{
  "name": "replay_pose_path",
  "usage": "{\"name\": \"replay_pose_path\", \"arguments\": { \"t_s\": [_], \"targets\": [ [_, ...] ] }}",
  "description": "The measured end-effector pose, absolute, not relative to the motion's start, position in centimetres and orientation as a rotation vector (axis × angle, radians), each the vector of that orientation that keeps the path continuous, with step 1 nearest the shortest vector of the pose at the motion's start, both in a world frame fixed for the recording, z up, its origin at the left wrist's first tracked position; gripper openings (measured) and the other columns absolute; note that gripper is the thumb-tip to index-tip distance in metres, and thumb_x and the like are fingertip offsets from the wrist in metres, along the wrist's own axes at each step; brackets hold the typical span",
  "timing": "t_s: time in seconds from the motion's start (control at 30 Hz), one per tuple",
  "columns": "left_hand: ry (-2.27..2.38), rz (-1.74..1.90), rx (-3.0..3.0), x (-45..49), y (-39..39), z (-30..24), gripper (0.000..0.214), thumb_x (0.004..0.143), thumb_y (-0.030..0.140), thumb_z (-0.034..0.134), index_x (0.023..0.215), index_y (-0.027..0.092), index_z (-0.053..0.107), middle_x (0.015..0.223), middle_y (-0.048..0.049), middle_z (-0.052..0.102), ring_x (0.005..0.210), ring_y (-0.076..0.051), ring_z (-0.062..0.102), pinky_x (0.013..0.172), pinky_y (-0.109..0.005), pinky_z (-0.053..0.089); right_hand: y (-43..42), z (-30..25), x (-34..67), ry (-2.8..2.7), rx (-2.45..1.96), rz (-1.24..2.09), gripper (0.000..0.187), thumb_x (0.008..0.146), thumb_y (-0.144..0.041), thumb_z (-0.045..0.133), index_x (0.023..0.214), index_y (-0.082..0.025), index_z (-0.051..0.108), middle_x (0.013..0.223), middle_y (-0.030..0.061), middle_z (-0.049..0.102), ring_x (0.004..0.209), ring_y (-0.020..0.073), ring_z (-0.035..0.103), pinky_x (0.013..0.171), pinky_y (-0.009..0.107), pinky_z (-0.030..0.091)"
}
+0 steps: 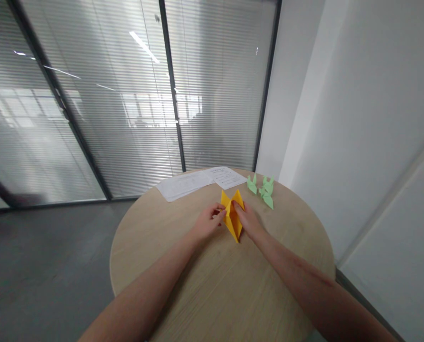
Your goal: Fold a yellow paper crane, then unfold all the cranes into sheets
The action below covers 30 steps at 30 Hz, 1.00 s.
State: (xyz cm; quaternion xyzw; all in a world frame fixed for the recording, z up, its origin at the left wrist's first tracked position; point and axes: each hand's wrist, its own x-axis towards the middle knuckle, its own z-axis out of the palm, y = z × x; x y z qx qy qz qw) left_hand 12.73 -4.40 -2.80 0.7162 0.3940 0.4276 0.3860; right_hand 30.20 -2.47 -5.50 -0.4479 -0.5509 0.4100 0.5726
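Observation:
Between my two hands is a yellow folded-paper origami piece (233, 222), with two points upward and one long point down toward me. Its middle gapes open, showing a hollow between the folds. My left hand (211, 219) pinches its left side with thumb and fingers. On the right side, my right hand (246, 217) grips it, the thumb pressed into the opening and the other fingers hidden behind the paper. Just beyond my right hand, several light green origami figures (268, 190) sit on the table.
Printed white sheets (186, 184) lie overlapping at the far edge of the round wooden table (212, 294). A glass partition with blinds (219, 95) rises behind the table, and a white wall (375, 118) stands close on the right.

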Motion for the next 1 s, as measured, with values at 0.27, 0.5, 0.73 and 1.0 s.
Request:
{"name": "replay_pose_path", "arguments": {
  "t_s": [0.27,0.5,0.73,1.0],
  "targets": [
    [0.986,1.083,1.787,12.7,-4.3,-3.4,0.043,0.090,0.052,0.062,0.118,0.019,0.060,0.111,-0.0106,0.067,0.089,-0.020,0.067,0.064,-0.030,0.059,-2.5,-5.7,30.0,-1.246,-1.032,1.040,0.042,0.088,-0.064,0.056,0.096,-0.026,0.068,0.096,0.0082,0.076,0.086,0.0263,0.071,0.069,0.033,0.054],
    [0.945,1.112,1.722,12.7,-4.6,-3.8,0.055,0.090,0.054,0.061,0.135,0.024,0.054,0.120,-0.0129,0.068,0.095,-0.026,0.069,0.075,-0.040,0.061,-2.7,-6.1,29.6,-1.240,-1.045,1.068,0.043,0.088,-0.066,0.055,0.095,-0.026,0.068,0.093,0.0085,0.076,0.085,0.0281,0.072,0.069,0.035,0.055],
    [0.958,1.061,1.858,12.0,-5.2,-3.8,0.064,0.084,0.053,0.069,0.142,0.031,0.053,0.143,-0.0085,0.060,0.129,-0.032,0.057,0.103,-0.048,0.051,-2.1,-7.4,29.3,-1.368,-1.030,1.017,0.048,0.090,-0.066,0.048,0.102,-0.025,0.068,0.101,0.0096,0.077,0.094,0.0303,0.072,0.073,0.037,0.056],
    [1.089,1.088,1.839,12.1,-5.1,-4.2,0.069,0.082,0.046,0.070,0.144,0.022,0.052,0.143,-0.0118,0.059,0.127,-0.030,0.057,0.105,-0.044,0.049,-2.7,-6.5,29.1,-1.427,-1.016,1.020,0.031,0.087,-0.051,0.055,0.097,-0.024,0.065,0.097,0.0077,0.075,0.092,0.0288,0.071,0.076,0.036,0.055]
  ]
}}
